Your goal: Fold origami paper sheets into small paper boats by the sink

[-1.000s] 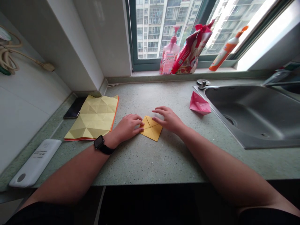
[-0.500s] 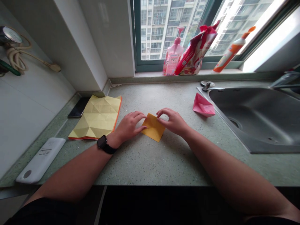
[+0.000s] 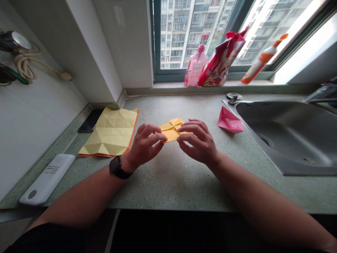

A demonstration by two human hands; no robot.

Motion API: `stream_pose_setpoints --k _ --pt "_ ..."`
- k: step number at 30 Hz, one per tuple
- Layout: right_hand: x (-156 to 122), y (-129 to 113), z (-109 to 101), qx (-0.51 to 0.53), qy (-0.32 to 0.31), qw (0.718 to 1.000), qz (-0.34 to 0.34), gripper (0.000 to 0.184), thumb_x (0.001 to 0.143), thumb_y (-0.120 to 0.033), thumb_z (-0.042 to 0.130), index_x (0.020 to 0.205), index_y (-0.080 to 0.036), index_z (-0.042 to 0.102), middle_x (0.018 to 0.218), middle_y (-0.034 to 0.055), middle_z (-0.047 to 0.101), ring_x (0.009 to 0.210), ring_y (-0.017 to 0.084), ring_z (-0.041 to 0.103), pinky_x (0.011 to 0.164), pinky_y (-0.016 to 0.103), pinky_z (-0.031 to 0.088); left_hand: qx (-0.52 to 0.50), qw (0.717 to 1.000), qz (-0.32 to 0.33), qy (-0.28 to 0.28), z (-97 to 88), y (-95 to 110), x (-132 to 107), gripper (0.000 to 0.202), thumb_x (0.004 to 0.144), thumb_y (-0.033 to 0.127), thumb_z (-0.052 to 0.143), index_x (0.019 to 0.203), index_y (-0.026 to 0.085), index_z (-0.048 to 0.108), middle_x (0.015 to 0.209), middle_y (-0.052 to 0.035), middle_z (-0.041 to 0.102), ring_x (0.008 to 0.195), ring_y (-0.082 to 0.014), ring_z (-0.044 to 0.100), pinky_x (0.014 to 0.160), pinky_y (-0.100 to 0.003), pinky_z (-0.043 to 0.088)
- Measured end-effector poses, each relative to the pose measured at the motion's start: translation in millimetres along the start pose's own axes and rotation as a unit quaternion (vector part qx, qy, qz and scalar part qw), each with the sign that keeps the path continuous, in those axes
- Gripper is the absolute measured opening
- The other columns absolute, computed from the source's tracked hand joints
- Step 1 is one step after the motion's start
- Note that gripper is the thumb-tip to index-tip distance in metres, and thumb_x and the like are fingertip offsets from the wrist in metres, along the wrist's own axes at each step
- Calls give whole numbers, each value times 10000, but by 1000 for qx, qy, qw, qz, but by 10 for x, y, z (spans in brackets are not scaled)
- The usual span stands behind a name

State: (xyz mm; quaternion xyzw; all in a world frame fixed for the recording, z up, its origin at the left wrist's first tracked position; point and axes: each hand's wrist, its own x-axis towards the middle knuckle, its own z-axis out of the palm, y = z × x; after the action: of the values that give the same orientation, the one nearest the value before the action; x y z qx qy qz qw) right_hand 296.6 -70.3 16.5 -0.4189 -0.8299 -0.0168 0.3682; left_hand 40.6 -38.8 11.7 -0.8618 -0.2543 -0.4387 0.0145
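A small folded sheet of yellow origami paper (image 3: 170, 135) is held between my two hands above the counter, its creased flaps facing up. My left hand (image 3: 147, 143) pinches its left side between thumb and fingers. On the opposite side, my right hand (image 3: 197, 140) grips the near right edge, with the fingers covering part of the flaps. A folded pink paper shape (image 3: 229, 120) rests on the counter to the right, beside the sink. To the left lies a stack of creased paper (image 3: 109, 131), pale yellow on top with orange edges below.
The steel sink (image 3: 279, 165) takes up the right side. A dark phone (image 3: 90, 121) and a white power bank (image 3: 48, 179) lie at the left. On the windowsill stand a pink pump bottle (image 3: 195, 68), a red bag (image 3: 220, 61) and an orange-white bottle (image 3: 260, 63).
The yellow paper was flat on the counter with a plain face up; now it is lifted with folded flaps showing. Both hands have closed onto its edges.
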Motion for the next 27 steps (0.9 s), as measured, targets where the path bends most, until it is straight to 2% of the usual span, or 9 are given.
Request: stream_pose_setpoints --k 2,5,7,9,11,14,19,23,27 --pt "-3 50 34 2 39 999 -31 236 981 -342 732 1207 -401 696 1320 38 727 1306 337 649 1229 633 448 -29 1000 -2 9 19 -33 -4 65 1043 190 700 1038 254 693 1046 -28 705 970 -191 674 901 -376 595" --pt "6 182 88 11 104 993 -62 717 929 -371 812 1566 -400 485 1468 98 638 1385 385 601 1196 664 489 -70 996 -11 47 45 -90 6 125 1019 119 700 1057 236 675 1035 -20 693 961 -171 689 859 -328 605" --pt "9 300 118 12 123 992 -38 905 918 -347 823 1683 -370 341 1533 142 586 1426 408 570 1188 665 508 -77 994 -27 69 55 -122 18 169 996 71 691 1049 229 664 1031 -15 686 977 -170 691 881 -328 608" --pt "2 423 149 24 124 992 12 970 913 -343 822 1720 -342 284 1552 169 570 1432 419 569 1192 665 512 -89 992 -47 81 64 -147 25 190 974 46 682 1035 224 653 1027 -16 680 988 -175 690 903 -341 607" --pt "-11 521 184 72 116 989 56 935 916 -364 821 1706 -331 320 1545 171 583 1416 403 596 1180 637 532 -119 987 -70 83 80 -160 24 183 966 55 690 1027 220 645 1026 -21 678 985 -179 691 898 -344 605" --pt "-18 570 227 184 83 976 82 787 922 -409 829 1616 -333 468 1502 148 638 1391 361 635 1137 570 571 -199 972 -103 72 119 -156 15 144 980 103 708 1022 217 631 1031 -30 674 974 -176 699 877 -333 615" --pt "27 454 218 299 2 952 67 384 935 -517 831 1247 -302 765 1299 104 753 1206 284 730 1063 486 596 -306 942 -132 39 177 -129 -6 95 1019 172 701 1017 213 615 1025 -39 683 1012 -193 742 921 -357 629" --pt "54 402 189 298 -10 952 73 250 986 -508 773 1016 -263 812 1089 89 785 998 237 757 886 396 622 -234 965 -114 -20 203 -177 -36 64 1031 189 690 1074 215 650 1090 -71 721 1102 -235 734 995 -415 599" --pt "52 407 176 199 54 976 73 113 987 -355 749 966 -264 813 963 59 778 875 220 740 837 387 607 -134 988 -60 -38 193 -217 -48 414 999 338 791 1348 219 603 1323 -142 684 1271 -306 659 1112 -523 546"
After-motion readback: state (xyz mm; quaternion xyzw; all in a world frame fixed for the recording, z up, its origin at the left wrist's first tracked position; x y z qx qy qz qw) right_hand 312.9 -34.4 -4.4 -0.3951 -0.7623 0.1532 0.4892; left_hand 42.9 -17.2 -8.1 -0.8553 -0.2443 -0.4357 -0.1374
